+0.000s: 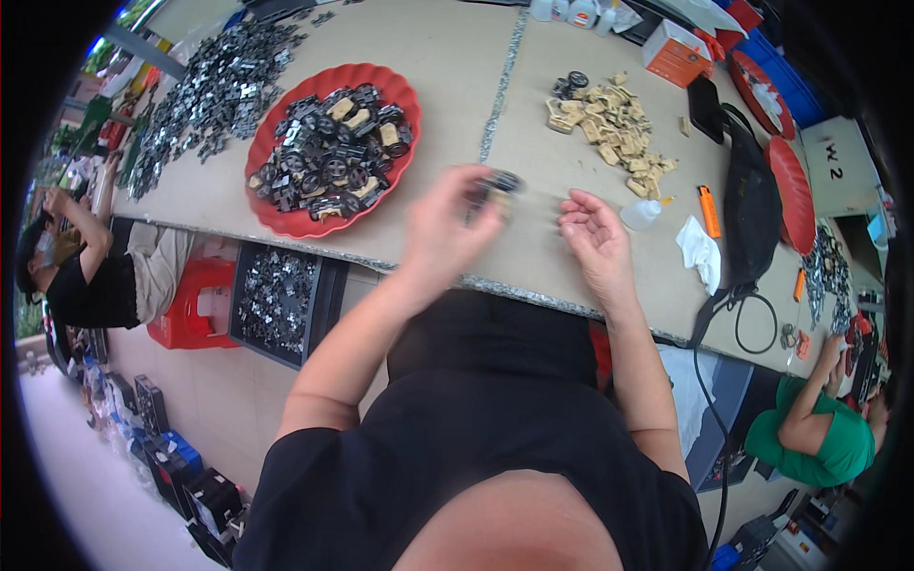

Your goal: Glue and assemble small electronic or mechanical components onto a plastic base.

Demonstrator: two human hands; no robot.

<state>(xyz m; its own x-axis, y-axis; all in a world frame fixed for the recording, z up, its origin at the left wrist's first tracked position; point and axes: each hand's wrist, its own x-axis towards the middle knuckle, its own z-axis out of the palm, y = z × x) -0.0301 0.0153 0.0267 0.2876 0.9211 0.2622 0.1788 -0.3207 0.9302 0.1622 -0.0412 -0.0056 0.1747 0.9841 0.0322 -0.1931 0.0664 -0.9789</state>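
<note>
Over the table's near edge, my left hand (447,224) is closed on a small black-and-beige part with a round, wheel-like piece (503,183); motion blurs its details. Apart from it, my right hand (597,243) is open, palm turned up and fingers loosely bent, with nothing in it. Beside the right hand stands a small translucent squeeze bottle (642,214) with a yellow tip. A red scalloped plate (411,107) to the left is heaped with similar black-and-beige parts (333,157). Beyond my hands lies a pile of beige parts (609,119), with a few black wheeled pieces at its left end.
Loose black parts (219,86) cover the table's far left. To the right lie a white tissue (700,252), an orange tool (709,211), a black bag (747,209) and a dark phone (705,107). Two other people (90,276) sit at the sides. A parts crate (319,305) stands below.
</note>
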